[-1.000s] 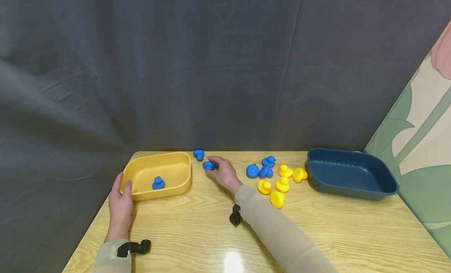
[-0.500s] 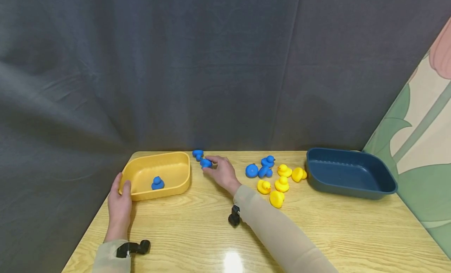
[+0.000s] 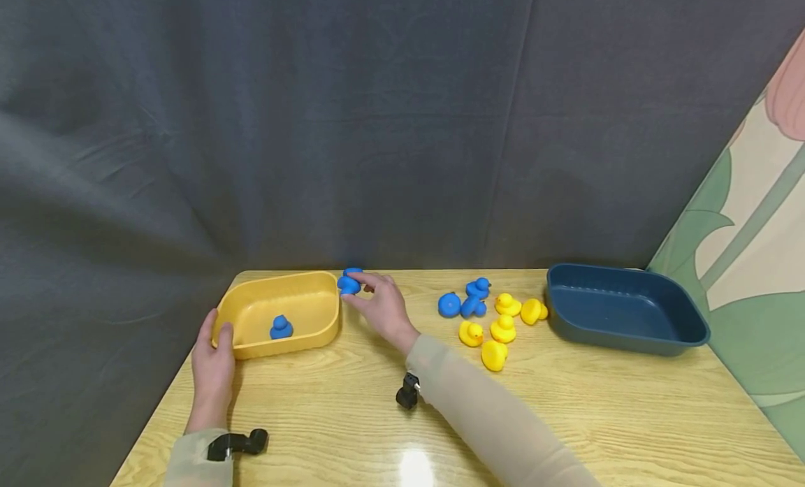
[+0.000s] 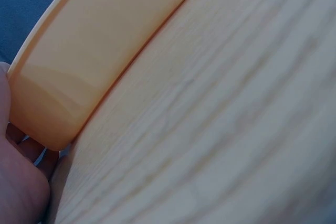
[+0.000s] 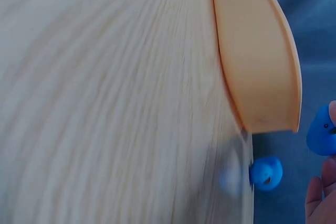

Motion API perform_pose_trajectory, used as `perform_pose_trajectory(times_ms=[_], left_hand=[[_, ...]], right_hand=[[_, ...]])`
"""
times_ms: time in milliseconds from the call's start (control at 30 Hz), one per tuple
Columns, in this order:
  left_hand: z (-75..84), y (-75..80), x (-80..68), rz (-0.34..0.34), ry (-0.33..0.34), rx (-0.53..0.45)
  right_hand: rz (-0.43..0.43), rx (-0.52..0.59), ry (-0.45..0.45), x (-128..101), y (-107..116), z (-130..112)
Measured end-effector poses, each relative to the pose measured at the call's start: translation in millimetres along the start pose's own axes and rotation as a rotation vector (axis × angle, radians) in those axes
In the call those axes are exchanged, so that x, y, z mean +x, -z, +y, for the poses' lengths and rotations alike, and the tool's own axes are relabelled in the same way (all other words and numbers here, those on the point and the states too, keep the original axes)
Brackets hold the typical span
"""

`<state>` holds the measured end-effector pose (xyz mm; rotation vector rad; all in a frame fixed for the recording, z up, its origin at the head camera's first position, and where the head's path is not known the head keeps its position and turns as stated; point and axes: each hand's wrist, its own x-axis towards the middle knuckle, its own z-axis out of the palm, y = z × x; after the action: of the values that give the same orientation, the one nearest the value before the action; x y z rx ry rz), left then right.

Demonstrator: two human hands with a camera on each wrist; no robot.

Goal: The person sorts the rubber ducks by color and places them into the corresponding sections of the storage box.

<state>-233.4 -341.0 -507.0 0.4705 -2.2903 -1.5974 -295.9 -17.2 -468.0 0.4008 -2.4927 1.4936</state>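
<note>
A blue toy duck [image 3: 349,286], pinched by the right hand [image 3: 382,312], is raised off the tabletop [image 3: 327,403] just beside the tray's right end. The yellow tray [image 3: 311,305] — oblong, round-cornered — stands level, gripped at its left by the left hand [image 3: 212,368], a second blue duck [image 3: 281,327] upright inside.

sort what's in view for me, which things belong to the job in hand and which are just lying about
Likely in the job:
right hand, holding a blue duck
left hand, gripping the yellow tray
another duck inside it

Not held, perhaps just lying about:
loose blue ducks
yellow ducks
navy tray
</note>
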Motion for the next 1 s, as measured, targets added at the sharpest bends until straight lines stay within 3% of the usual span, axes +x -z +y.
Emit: perform_pose_trajectory(times_ms=[367, 1000], left_hand=[[1.9, -0.9, -1.6, 0.006, -0.009, -0.021], [3.4, -0.3, -2.5, 0.004, -0.010, -0.028]], right_hand=[[-0.036, 0.029, -0.007, -8.6, -13.0, -18.0], [-0.154, -0.020, 0.029, -15.1, -31.3, -22.1]])
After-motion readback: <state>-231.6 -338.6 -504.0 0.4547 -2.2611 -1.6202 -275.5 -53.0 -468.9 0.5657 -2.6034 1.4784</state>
